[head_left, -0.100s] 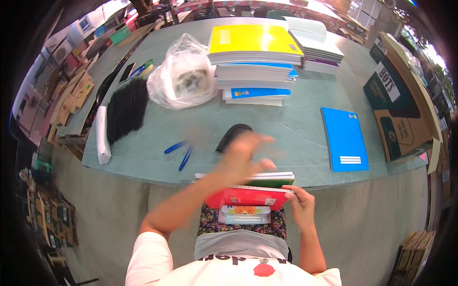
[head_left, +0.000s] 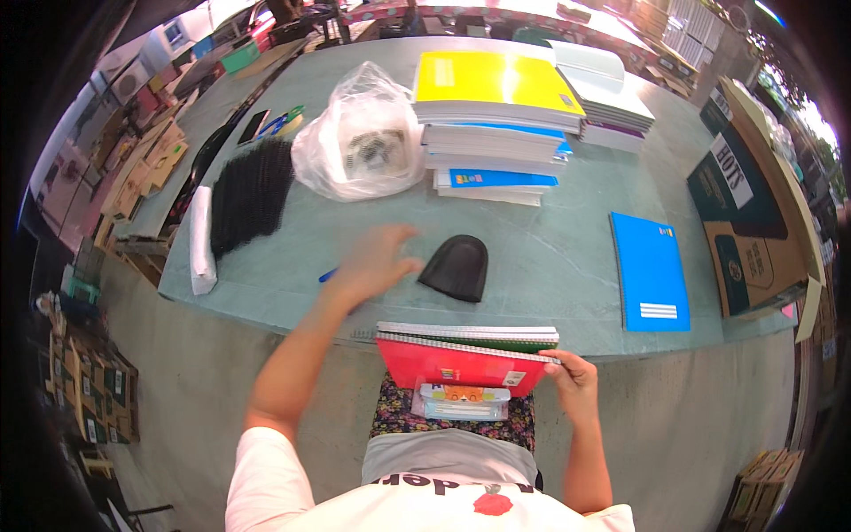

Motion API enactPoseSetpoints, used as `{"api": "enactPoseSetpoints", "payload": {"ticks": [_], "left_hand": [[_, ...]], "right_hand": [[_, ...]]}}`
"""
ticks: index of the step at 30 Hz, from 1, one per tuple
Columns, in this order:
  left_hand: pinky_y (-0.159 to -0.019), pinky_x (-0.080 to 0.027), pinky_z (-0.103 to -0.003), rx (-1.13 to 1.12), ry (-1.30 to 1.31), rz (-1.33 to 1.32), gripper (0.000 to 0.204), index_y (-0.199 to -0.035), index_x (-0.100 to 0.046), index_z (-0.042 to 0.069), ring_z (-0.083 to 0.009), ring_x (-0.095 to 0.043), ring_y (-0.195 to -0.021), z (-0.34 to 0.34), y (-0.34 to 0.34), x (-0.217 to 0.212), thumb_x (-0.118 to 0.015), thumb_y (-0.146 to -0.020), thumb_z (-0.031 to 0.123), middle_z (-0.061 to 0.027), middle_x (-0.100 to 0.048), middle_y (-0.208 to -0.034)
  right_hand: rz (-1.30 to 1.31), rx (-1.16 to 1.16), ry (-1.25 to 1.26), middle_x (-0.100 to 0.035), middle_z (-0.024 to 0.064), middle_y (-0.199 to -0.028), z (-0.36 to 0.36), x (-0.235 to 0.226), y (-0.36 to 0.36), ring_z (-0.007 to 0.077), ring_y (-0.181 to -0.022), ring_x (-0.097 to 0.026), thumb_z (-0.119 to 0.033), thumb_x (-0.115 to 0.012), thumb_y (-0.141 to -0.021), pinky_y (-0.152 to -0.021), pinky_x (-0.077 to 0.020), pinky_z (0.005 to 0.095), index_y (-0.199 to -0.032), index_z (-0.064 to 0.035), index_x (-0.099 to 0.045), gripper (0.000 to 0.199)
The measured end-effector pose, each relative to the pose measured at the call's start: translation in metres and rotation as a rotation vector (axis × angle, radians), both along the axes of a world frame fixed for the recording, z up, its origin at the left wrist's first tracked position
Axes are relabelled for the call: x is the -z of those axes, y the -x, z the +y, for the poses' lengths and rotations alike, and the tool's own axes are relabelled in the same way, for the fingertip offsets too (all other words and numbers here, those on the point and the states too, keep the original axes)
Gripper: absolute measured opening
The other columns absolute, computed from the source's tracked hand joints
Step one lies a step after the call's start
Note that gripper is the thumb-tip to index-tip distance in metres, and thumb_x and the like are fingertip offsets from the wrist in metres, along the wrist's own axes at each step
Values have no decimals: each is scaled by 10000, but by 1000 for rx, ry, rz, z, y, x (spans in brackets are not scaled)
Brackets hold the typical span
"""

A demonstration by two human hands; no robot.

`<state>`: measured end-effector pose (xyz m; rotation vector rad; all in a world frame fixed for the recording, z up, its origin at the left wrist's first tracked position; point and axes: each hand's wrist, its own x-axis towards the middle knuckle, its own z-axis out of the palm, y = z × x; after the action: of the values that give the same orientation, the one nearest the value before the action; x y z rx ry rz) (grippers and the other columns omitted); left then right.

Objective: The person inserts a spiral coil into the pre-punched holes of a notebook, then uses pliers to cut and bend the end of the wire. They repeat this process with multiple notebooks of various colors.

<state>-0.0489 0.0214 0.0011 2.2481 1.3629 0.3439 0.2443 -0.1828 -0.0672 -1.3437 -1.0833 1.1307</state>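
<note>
- The left hand (head_left: 377, 259) hangs over the near part of the green table (head_left: 550, 266), fingers spread apart and holding nothing; it is blurred, so whether the palm touches the surface cannot be told.
- Just beside that hand, half hidden under it, lies a blue pen (head_left: 328, 276), and a little to its right a black curved pad (head_left: 456, 266) rests flat on the table.
- The right hand (head_left: 572, 374) is closed on the right end of a small stack of notebooks (head_left: 465, 350) (spiral-bound, the red cover lowest and facing the person), with the fingers on the red cover's right edge.
- That stack sits at the table's near edge, above the person's lap; below it, against the flowered cloth, is a small clear pack (head_left: 463, 401) with an orange label.
- Further back stands a tall pile of notebooks (head_left: 495, 124) topped by a yellow cover, with blue covers showing lower down.
- Left of the pile is a clear plastic bag (head_left: 359, 142), knotted, with something round inside.
- Further left lies a bundle of black binding combs (head_left: 251, 191), and a white roll (head_left: 202, 244) at the table's left edge.
- A single blue notebook (head_left: 650, 270) lies flat, well apart to the right.
- At the right end a dark green carton (head_left: 740, 208) (brown card inside, white lettering on its flap) stands open.
</note>
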Motion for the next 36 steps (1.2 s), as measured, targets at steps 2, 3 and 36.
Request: {"api": "enactPoseSetpoints", "payload": {"ticks": [2, 3, 36], "left_hand": [[-884, -429, -421, -11, -95, 207, 612, -1175, -550, 34, -319, -520, -1054, -2, 54, 29, -757, -642, 253, -223, -564, -1077], [-874, -432, -424, -10, -139, 212, 593, -1165, -554, 32, -327, -531, -1017, -14, 69, 49, -747, -644, 238, -224, -569, -1043], [-563, -437, -314, -257, 374, -159, 220, -1006, -557, 52, -168, -577, -622, -151, 71, 56, -548, -812, 154, -26, -584, -754]], "right_hand": [[-59, -232, 81, -654, 39, -924, 2, -7, -18, 85, -852, -573, -87, -635, -844, -735, -483, 245, -1036, 26, -641, 223], [-166, -349, 109, -660, 57, -936, 6, -20, -25, 107, -852, -591, -113, -643, -838, -737, -489, 262, -1043, 22, -639, 245], [-531, -783, -391, -622, 135, -981, 111, -24, 167, 257, -801, -604, 17, -615, -724, -686, -484, 330, -949, -62, -691, 251]]}}
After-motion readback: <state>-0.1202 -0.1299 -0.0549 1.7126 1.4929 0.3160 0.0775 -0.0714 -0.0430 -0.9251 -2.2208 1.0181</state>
